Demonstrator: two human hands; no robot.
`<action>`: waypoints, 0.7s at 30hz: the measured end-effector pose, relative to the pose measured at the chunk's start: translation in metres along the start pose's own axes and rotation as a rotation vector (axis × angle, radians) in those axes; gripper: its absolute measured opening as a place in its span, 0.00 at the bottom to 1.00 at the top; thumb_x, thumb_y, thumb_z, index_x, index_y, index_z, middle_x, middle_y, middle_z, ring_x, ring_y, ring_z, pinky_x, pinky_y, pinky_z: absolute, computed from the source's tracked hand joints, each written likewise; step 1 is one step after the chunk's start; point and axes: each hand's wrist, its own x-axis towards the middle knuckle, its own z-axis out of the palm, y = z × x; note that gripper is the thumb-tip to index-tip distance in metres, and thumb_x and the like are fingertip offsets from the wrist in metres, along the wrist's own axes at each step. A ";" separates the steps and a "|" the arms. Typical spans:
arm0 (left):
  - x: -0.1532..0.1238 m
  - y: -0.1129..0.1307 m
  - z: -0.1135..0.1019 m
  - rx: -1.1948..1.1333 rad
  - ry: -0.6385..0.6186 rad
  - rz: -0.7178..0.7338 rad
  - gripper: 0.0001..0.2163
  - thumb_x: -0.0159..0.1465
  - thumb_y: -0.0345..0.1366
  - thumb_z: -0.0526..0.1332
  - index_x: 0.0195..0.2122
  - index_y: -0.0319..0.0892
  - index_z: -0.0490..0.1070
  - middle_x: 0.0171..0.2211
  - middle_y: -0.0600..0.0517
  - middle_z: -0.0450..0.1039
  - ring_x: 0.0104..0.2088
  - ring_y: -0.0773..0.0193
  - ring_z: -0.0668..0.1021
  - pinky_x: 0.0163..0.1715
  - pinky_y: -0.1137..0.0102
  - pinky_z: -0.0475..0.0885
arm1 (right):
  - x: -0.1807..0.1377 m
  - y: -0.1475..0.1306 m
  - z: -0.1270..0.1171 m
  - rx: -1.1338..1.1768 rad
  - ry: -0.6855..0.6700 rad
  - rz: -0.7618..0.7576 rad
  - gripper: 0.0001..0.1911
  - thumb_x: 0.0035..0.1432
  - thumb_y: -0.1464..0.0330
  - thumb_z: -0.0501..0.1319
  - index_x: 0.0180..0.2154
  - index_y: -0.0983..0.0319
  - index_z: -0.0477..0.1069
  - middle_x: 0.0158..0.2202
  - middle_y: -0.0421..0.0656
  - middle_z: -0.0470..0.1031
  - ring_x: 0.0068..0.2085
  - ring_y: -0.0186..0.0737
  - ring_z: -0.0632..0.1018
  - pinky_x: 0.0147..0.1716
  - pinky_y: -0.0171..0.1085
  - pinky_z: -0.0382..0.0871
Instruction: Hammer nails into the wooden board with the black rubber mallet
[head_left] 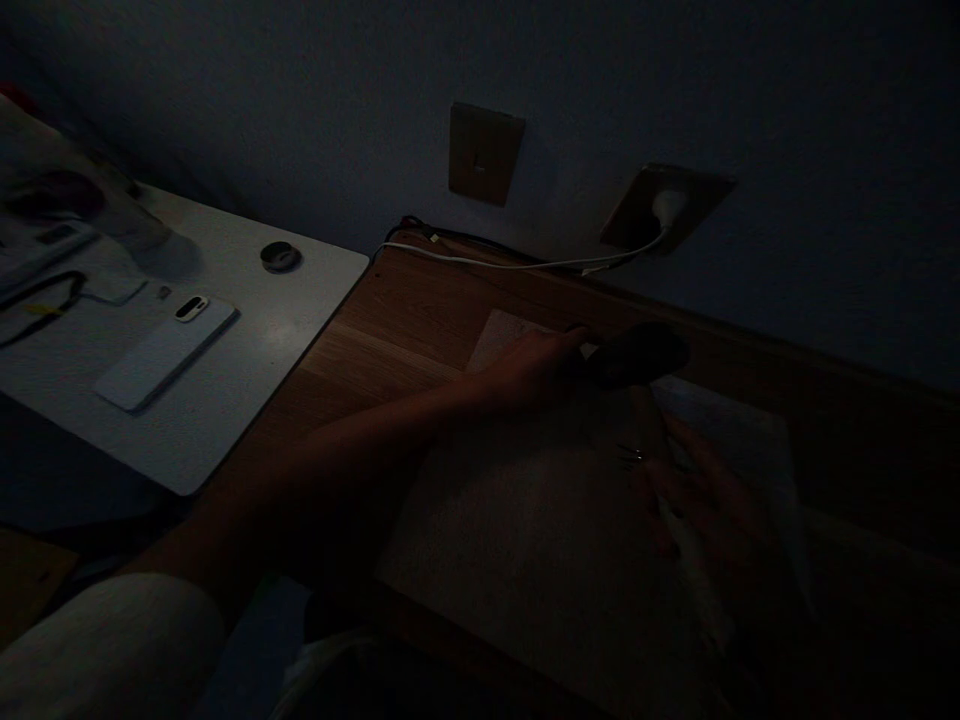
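Right hand (705, 490) wraps a pale rod (651, 422) over the sheet (525, 530); left hand (536, 368) meets a dark rounded object (641, 355) near the rod's far end, grip too dark for us to tell. Open wooden tabletop (397, 310) runs from sheet's left edge to white table (270, 370).

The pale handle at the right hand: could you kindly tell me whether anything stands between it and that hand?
Nothing visible does: the right hand's fingers lie across the pale handle. A dark shape sits by its upper end, near the left hand.
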 end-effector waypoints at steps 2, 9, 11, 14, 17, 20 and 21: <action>0.000 0.000 0.000 -0.011 0.007 0.008 0.26 0.67 0.29 0.64 0.67 0.39 0.67 0.46 0.44 0.85 0.44 0.57 0.86 0.43 0.66 0.78 | 0.000 0.003 0.001 0.010 0.012 -0.009 0.48 0.51 0.45 0.71 0.67 0.59 0.67 0.24 0.36 0.73 0.17 0.36 0.67 0.15 0.37 0.64; -0.001 -0.002 0.002 -0.032 0.041 0.032 0.26 0.66 0.27 0.64 0.66 0.37 0.67 0.43 0.45 0.85 0.42 0.57 0.86 0.42 0.66 0.78 | -0.003 0.008 -0.001 -0.048 -0.008 -0.040 0.44 0.54 0.49 0.70 0.68 0.60 0.69 0.24 0.36 0.73 0.18 0.36 0.70 0.15 0.36 0.64; -0.002 -0.002 0.002 -0.026 0.042 0.032 0.27 0.66 0.27 0.65 0.67 0.37 0.66 0.43 0.45 0.85 0.42 0.56 0.86 0.42 0.66 0.78 | -0.004 0.009 -0.002 -0.040 -0.003 -0.037 0.44 0.54 0.49 0.70 0.68 0.59 0.69 0.24 0.36 0.73 0.18 0.36 0.70 0.15 0.36 0.64; -0.002 0.000 0.001 -0.026 0.030 0.021 0.27 0.66 0.27 0.64 0.67 0.38 0.66 0.45 0.44 0.85 0.42 0.57 0.86 0.41 0.67 0.78 | -0.005 0.009 -0.001 -0.023 0.018 -0.058 0.44 0.55 0.48 0.70 0.68 0.58 0.69 0.25 0.36 0.74 0.18 0.35 0.70 0.15 0.35 0.64; -0.002 0.001 0.000 -0.005 0.033 0.014 0.27 0.65 0.27 0.64 0.67 0.39 0.67 0.46 0.45 0.85 0.43 0.57 0.86 0.42 0.67 0.78 | -0.006 0.008 -0.001 -0.037 0.005 -0.054 0.45 0.54 0.48 0.70 0.68 0.60 0.69 0.24 0.36 0.73 0.18 0.36 0.70 0.15 0.35 0.64; -0.002 0.001 0.000 0.010 0.029 0.014 0.28 0.64 0.27 0.64 0.66 0.39 0.67 0.45 0.46 0.86 0.43 0.58 0.86 0.42 0.67 0.77 | -0.006 0.007 0.000 -0.030 0.014 -0.058 0.47 0.53 0.47 0.70 0.68 0.62 0.69 0.22 0.36 0.72 0.17 0.37 0.69 0.14 0.36 0.64; -0.002 0.001 0.000 0.010 0.027 0.015 0.27 0.64 0.27 0.64 0.66 0.39 0.67 0.45 0.46 0.86 0.43 0.58 0.86 0.42 0.67 0.77 | -0.006 0.006 0.000 -0.027 0.018 -0.068 0.46 0.53 0.47 0.70 0.68 0.61 0.69 0.22 0.36 0.72 0.17 0.37 0.69 0.15 0.36 0.64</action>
